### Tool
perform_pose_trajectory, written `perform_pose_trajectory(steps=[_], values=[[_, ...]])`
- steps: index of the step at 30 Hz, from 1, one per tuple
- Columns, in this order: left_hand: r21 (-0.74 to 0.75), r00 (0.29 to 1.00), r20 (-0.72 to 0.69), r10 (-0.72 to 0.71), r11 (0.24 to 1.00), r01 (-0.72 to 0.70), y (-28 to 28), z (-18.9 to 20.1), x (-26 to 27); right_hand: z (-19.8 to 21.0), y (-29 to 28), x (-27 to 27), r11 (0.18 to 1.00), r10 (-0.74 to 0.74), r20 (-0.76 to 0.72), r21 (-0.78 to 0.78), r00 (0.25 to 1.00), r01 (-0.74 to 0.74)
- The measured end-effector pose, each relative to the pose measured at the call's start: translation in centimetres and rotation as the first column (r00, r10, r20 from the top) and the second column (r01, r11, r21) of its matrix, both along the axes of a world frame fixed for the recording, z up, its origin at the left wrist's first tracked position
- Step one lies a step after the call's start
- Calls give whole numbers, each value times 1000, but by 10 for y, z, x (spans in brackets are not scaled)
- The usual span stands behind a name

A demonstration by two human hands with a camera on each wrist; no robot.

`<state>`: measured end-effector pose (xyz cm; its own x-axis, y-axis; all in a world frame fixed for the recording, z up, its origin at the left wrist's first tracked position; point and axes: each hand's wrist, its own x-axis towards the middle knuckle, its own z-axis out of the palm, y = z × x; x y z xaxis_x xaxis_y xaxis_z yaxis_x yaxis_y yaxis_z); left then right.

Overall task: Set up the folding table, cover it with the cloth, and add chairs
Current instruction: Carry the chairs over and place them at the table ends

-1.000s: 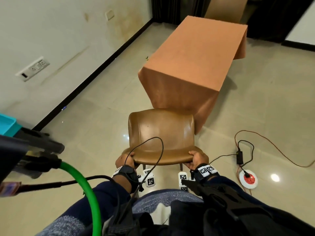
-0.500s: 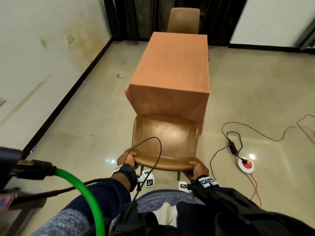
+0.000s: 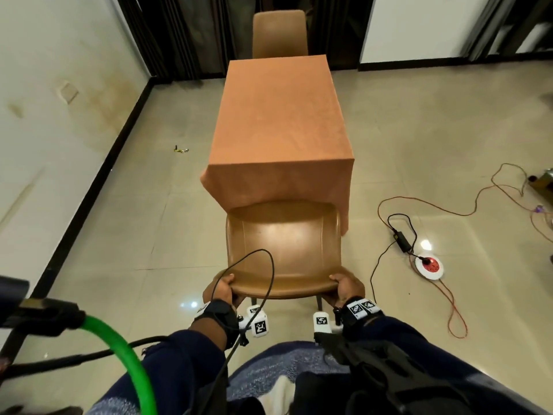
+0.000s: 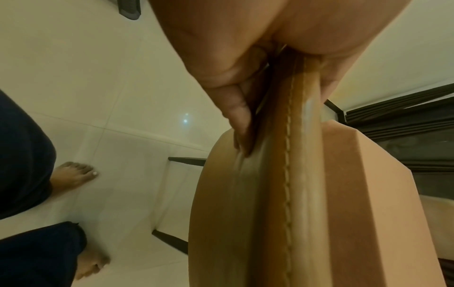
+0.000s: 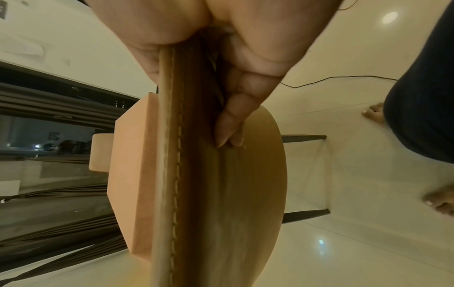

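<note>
- Where the pale wall meets the tiled floor (image 3: 125,223) on the left, a black skirting runs toward dark curtains.
- Left hand (image 3: 220,290) is clamped on the top-left corner of the near chair (image 3: 284,244) backrest, thumb in front, fingers (image 4: 237,114) behind.
- Centre: the near chair stands just beside the near end of the counter, which is covered by an orange cloth (image 3: 278,115); a far chair (image 3: 279,32) stands at the other end.
- Right hand (image 3: 344,287) is clamped on the top-right corner.
- Right: cables and a round white socket (image 3: 428,266) lie on the floor.

Two chairs (image 3: 284,250) (image 3: 279,32) — one clothed table (image 3: 279,115), seemingly.
</note>
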<state>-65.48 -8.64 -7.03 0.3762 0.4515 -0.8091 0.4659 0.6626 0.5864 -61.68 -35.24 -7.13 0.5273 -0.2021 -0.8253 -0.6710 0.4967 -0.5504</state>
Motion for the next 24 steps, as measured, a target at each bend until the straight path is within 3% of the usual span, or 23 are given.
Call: perform_pose_trajectory(steps=[12,24], values=[[-17,995,48,-90,996,91,13,11,53,8,7,68,996,71,-7,-46,997,-71],[36,995,-8,-99,994,99,28,-10,64,-8,9,75,993,92,-29,-71,995,-93]])
